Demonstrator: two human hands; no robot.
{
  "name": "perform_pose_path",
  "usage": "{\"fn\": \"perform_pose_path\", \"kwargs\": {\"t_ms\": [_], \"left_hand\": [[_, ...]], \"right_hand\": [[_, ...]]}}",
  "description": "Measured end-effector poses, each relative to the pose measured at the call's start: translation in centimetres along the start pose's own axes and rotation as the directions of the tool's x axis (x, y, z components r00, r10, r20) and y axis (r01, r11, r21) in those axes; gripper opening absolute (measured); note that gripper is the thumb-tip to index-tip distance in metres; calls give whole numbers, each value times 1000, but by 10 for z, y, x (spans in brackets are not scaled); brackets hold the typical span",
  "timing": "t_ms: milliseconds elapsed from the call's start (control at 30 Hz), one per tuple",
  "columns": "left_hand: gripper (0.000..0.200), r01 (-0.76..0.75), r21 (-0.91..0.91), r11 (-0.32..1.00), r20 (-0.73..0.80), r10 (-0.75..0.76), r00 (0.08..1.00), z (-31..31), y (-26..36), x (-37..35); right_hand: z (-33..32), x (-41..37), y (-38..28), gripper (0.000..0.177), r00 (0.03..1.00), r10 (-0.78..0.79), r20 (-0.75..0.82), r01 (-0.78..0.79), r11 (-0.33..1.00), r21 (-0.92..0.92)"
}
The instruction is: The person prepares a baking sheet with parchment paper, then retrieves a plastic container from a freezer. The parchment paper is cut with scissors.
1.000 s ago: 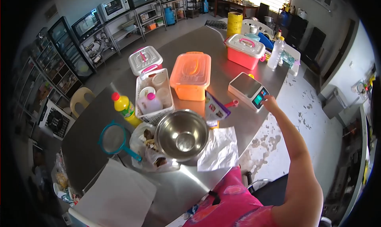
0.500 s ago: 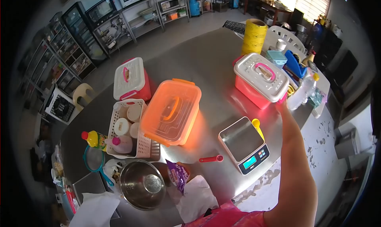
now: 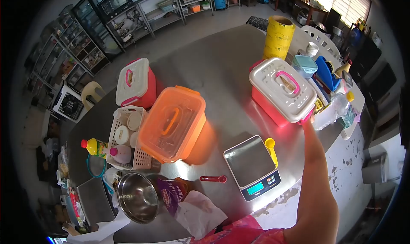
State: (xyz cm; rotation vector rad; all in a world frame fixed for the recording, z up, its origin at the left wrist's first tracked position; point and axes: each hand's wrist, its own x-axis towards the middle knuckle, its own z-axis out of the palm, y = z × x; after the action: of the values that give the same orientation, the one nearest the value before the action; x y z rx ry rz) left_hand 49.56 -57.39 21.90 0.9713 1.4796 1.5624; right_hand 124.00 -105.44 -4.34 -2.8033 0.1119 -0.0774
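Observation:
My right arm reaches forward to a pink storage box (image 3: 269,105) with a white lid (image 3: 279,88). At the box's near right corner, my right hand (image 3: 308,122) is closed on the pink latch, its fingers mostly hidden behind the corner. A pink carry handle lies folded on the lid. Nearer to me stands a digital kitchen scale (image 3: 250,163) with its display lit. A yellow measuring spoon (image 3: 270,149) lies along the scale's right side, and a red measuring spoon (image 3: 213,179) lies to its left. My left hand is out of view.
An orange lidded box (image 3: 173,124) rests by a white basket (image 3: 141,156) of jars. A second pink box (image 3: 137,84) stands behind. Near me are a steel bowl (image 3: 137,197) and a purple packet (image 3: 171,195). A yellow roll (image 3: 278,37) stands beyond the right box.
The view has turned and moved slightly closer to the right-hand box. My right hand stays at its near corner. The white paper at lower left has shifted down.

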Motion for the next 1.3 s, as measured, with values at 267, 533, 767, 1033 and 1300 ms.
{"fn": "perform_pose_path", "kwargs": {"t_ms": [267, 533, 767, 1033, 1300], "left_hand": [[65, -16, -37, 999, -10, 15, 1000, -17, 12, -5], [67, -1, -142, 990, 10, 3, 1000, -86, 20, 45], [52, 13, -97, 995, -2, -13, 1000, -127, 9, 98], [56, 146, -132, 980, 81, -136, 987, -159, 13, 137], [68, 324, -259, 910, 479, -171, 861, -214, 0, 243]], "right_hand": [[-3, -38, -5, 60, 983, 82, -166, -27, 951, 308], [-34, -117, -22, 31, 949, 170, -266, -147, 983, 106], [-59, -150, -10, 29, 991, 57, -123, -69, 993, -93], [-59, -208, 29, 20, 914, 138, 382, -340, 775, 533], [-82, -439, -16, 33, 988, 80, 131, -138, 86, 987]]}}
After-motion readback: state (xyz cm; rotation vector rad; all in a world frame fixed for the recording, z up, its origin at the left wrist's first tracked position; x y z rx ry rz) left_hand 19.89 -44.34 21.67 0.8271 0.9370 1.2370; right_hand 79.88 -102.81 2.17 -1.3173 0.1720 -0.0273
